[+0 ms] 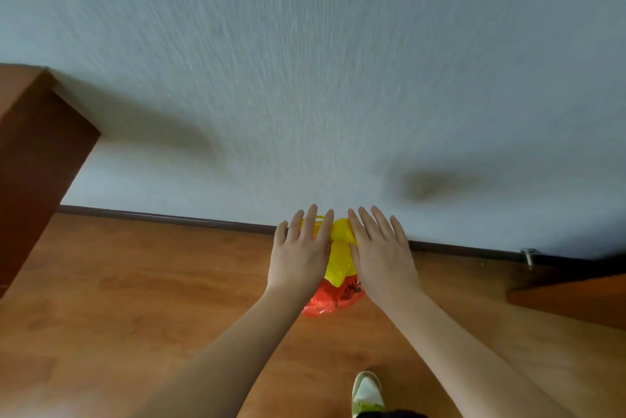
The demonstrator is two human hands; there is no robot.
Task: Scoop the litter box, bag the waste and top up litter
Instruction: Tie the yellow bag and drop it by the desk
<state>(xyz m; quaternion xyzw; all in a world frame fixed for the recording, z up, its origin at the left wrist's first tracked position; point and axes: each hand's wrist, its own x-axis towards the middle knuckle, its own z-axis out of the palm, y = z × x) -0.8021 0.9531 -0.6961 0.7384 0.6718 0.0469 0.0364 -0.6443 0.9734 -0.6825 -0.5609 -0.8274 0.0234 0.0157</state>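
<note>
Holding a yellow bag (339, 257) between them, the left hand (298, 253) and the right hand (382, 255) were stretched out in front of the person with all fingers straight and spread. The palms seemed to press the plastic from its two sides; no finger was curled round it. I judge that the bag was kept there to be flattened or opened for the waste.

Just below the yellow bag hung an orange-red bag (333, 299), touching it, and whether it belonged to the same bundle I could not tell. What was inside either bag was hidden. Behind the yellow bag stood a pale wall (305, 79) with a dark baseboard (169, 216). Under it lay the wooden floor (135, 299), and a shoe (367, 392) stood near the person's side of it. No litter box and no scoop were visible.
</note>
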